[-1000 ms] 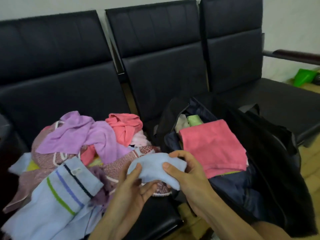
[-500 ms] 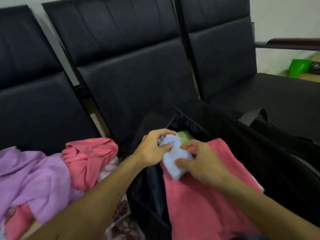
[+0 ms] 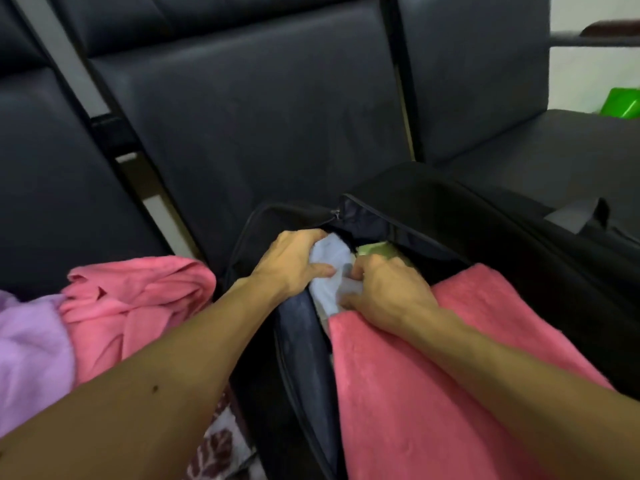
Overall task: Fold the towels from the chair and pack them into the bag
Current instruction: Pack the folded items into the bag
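A small folded light blue towel [image 3: 329, 268] sits at the far left corner of the open black bag [image 3: 450, 216], partly down inside it. My left hand [image 3: 294, 261] grips its upper left side. My right hand [image 3: 384, 292] holds its lower right side with curled fingers. A folded pink towel [image 3: 433, 375] lies on top in the bag, under my right forearm. A bit of green cloth [image 3: 375, 250] shows behind the blue towel. Unfolded towels lie on the chair seat at the left: a pink one [image 3: 135, 306] and a purple one [image 3: 31, 348].
Black padded chairs [image 3: 263, 109] form a row behind the bag. A patterned cloth [image 3: 218, 445] shows below my left forearm. A green object [image 3: 621, 107] lies at the far right beyond the chair. A dark armrest [image 3: 609, 29] is at the top right.
Both hands have carried the blue towel from above the chair pile to the bag and pushed it down into the far corner. The camera has moved closer to the bag.
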